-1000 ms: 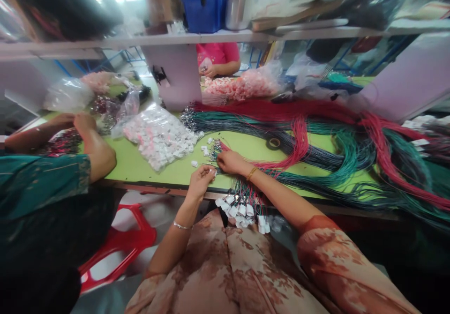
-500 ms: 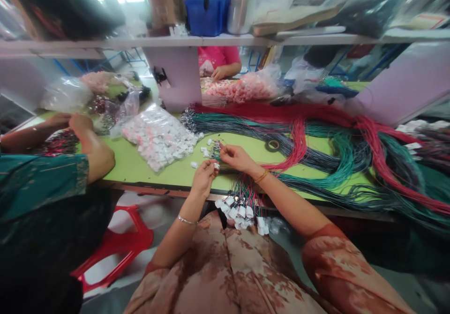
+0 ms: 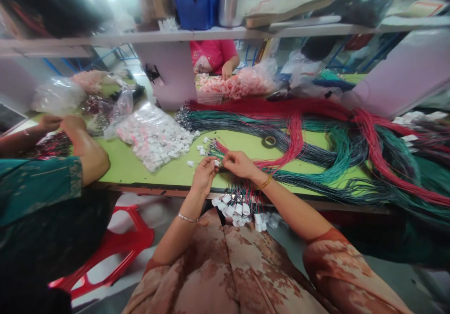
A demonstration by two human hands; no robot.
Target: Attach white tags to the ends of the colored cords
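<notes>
Green tabletop (image 3: 168, 172), shelf (image 3: 140, 36) above w/ blue bin (image 3: 197, 7). L hand (image 3: 203, 177): fingers closed in pinch on sm. white plug (image 3: 216, 163), nr table's front edge. R hand (image 3: 242, 165): fingertips pinched just beside plug; any wire betw. them too sm. to tell. Loose plugs (image 3: 190, 163) + plug bag (image 3: 154, 138) to L. Wires (image 3: 297, 138), tape roll (image 3: 269, 141) to R. Wired bunch (image 3: 235, 210) hangs at edge.
</notes>
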